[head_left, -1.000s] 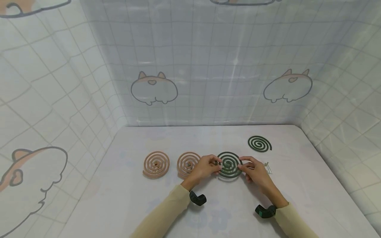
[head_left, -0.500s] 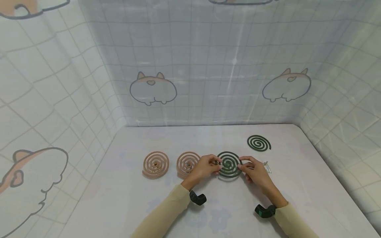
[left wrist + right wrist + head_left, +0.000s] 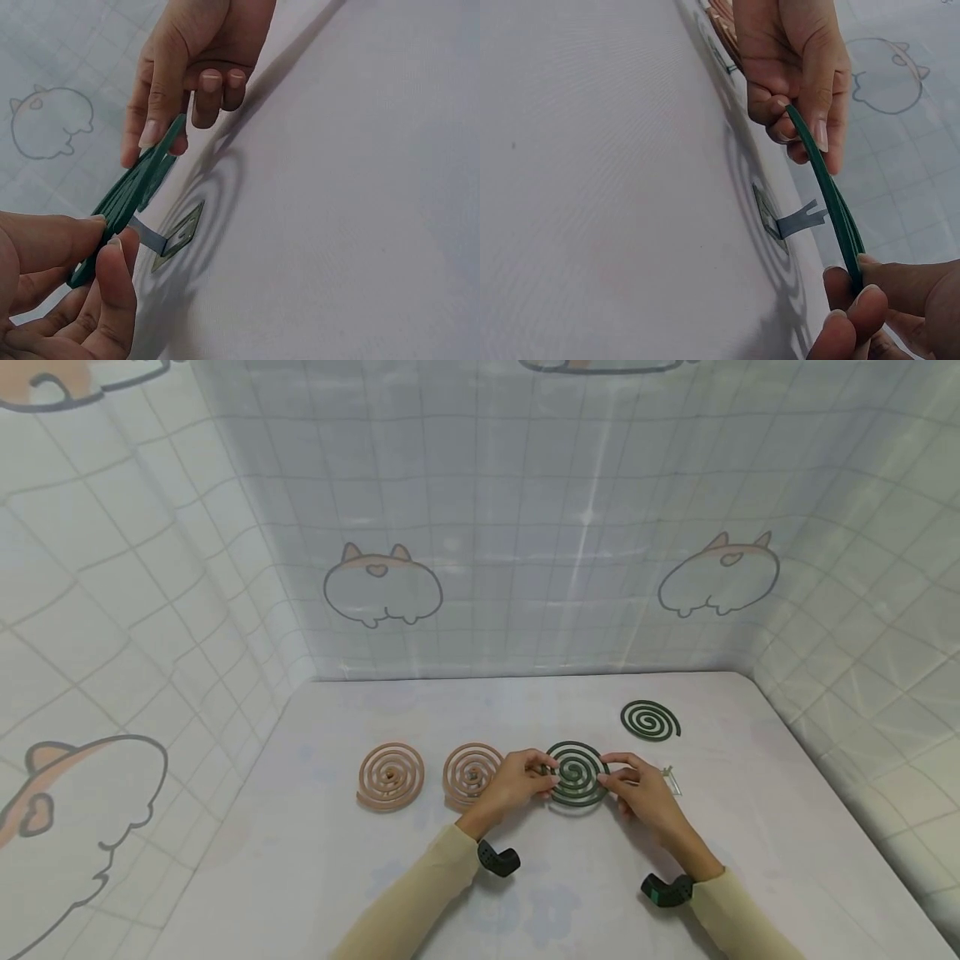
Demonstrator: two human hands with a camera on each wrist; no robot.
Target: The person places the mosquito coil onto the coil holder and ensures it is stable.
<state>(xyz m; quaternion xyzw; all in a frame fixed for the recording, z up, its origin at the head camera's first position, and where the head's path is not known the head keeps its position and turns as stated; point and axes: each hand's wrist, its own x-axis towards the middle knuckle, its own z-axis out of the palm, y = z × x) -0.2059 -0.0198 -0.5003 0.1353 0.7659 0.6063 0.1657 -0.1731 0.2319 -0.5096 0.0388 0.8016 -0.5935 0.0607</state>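
A green mosquito coil (image 3: 573, 770) is held between my two hands above the white table. My left hand (image 3: 516, 783) pinches its left rim between thumb and fingers. On the opposite rim, my right hand (image 3: 647, 793) pinches it the same way. In the wrist views the coil is tilted and seen nearly edge-on. A small metal coil stand (image 3: 799, 221) lies on the table beneath, its forked prong raised toward the coil's middle. Whether prong and coil touch, I cannot tell. The left wrist view shows that stand's flat base (image 3: 187, 229) inside the coil's shadow.
Two brown mosquito coils sit to the left, one farther out (image 3: 391, 777) and one partly behind my left hand (image 3: 471, 768). Another green coil (image 3: 649, 720) lies flat at the back right. A second metal stand (image 3: 674, 782) is just beyond my right hand. Patterned fabric walls (image 3: 480, 527) enclose the table.
The head view has shifted very slightly. Both hands keep their grip on the green mosquito coil, and no object has visibly moved.
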